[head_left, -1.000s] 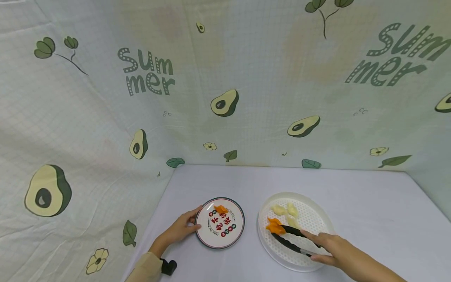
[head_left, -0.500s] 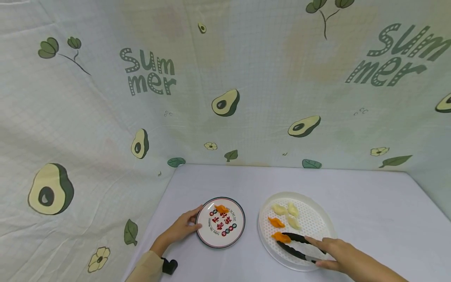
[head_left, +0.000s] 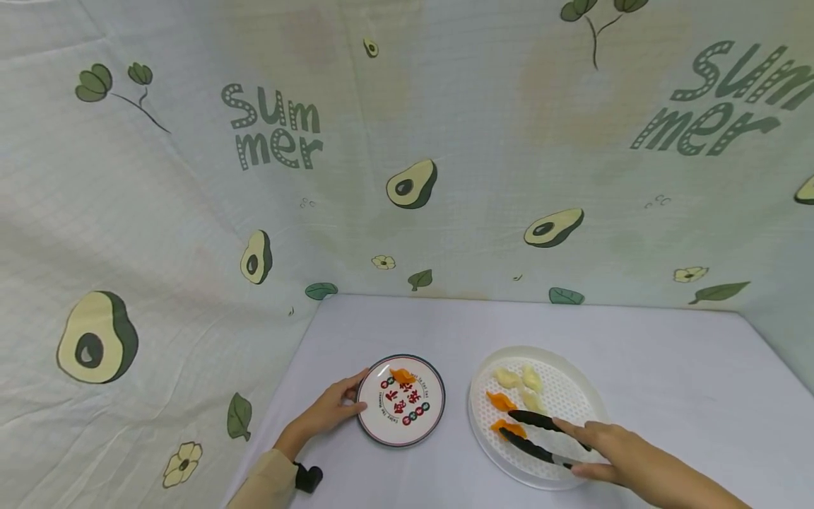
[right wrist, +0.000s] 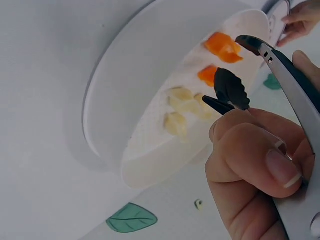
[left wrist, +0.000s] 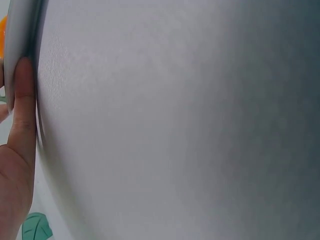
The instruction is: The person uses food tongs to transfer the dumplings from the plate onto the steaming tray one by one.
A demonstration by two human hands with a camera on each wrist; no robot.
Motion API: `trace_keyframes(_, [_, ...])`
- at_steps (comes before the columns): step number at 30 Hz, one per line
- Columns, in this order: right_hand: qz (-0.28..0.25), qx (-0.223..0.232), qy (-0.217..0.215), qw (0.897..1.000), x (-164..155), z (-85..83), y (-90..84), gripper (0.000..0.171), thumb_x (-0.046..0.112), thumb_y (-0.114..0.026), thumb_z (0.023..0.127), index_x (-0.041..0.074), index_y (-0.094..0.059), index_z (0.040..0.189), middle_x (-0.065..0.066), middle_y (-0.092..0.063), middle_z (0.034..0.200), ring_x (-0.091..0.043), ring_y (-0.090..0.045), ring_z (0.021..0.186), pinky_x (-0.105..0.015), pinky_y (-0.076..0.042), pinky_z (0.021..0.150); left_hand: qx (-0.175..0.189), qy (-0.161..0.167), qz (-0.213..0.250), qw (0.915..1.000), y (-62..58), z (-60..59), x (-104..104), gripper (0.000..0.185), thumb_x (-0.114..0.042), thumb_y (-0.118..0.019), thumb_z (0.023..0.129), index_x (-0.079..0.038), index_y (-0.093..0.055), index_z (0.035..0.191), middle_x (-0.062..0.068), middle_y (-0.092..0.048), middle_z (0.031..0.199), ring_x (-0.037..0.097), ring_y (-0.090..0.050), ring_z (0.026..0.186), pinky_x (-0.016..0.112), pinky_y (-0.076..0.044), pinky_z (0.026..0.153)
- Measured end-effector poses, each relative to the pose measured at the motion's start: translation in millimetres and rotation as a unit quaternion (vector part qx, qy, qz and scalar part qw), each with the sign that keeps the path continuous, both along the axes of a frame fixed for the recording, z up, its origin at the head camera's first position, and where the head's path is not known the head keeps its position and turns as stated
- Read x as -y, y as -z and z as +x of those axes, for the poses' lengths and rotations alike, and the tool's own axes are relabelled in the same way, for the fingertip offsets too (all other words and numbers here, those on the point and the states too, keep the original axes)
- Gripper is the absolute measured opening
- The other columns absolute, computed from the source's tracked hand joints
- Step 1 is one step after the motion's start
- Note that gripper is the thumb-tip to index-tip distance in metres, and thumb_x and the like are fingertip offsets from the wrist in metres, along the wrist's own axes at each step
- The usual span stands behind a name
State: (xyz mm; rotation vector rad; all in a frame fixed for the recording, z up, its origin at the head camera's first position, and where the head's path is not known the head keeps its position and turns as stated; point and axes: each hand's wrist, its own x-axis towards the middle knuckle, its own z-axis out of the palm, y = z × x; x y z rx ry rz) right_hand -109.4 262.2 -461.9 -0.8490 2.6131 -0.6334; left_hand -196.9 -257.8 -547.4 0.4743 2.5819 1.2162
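Right hand point(head_left: 604, 452) fingers point(right wrist: 250, 150) clasping black-tipped tongs point(head_left: 537, 435), tips parted around an orange dumpling point(head_left: 507, 427) in the white perforated tray point(head_left: 588, 403), left hand point(head_left: 331, 410) fingers relaxed against rim of printed plate point(head_left: 400, 411), white desk point(head_left: 668, 367) beneath.

I see open table point(head_left: 668, 367) right of and behind the perforated tray point(head_left: 575, 382); a bare strip separates tray from printed plate point(head_left: 425, 417). My left hand point(head_left: 331, 410) blocks the plate's left edge. Cloth backdrop point(head_left: 445, 212) walls off the far and left sides. Black tongs point(head_left: 537, 433) span the tray's near half.
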Motion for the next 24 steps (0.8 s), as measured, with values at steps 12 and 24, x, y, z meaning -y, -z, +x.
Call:
trace_keyframes(12, [-0.035, -0.054, 0.005, 0.998, 21.1, -11.6, -21.1, 0.071, 0.047, -0.062, 0.095, -0.001, -0.047, 0.146, -0.002, -0.063, 0.116, -0.019, -0.061, 0.105, -0.038, -0.053, 0.081, 0.008, -0.011, 0.001, 0.9999, 3.7, -0.3, 1.1, 0.070, -0.019, -0.071, 0.094, -0.007, -0.037, 0.154, 0.000, -0.056, 0.103, 0.018, -0.049, 0.094, 0.027, -0.040, 0.079])
trace_keyframes(24, [-0.081, -0.053, -0.011, 0.995, 74.5, -38.2, -33.0, 0.073, 0.045, -0.065, 0.094, -0.001, -0.045, 0.148, -0.022, -0.058, 0.133, -0.049, -0.053, 0.119, -0.061, -0.044, 0.091, 0.005, -0.010, 0.002, 0.9999, 1.2, 0.4, 0.1, 0.070, -0.018, -0.071, 0.094, -0.005, -0.037, 0.153, 0.001, -0.055, 0.102, 0.017, -0.048, 0.093, 0.026, -0.040, 0.077])
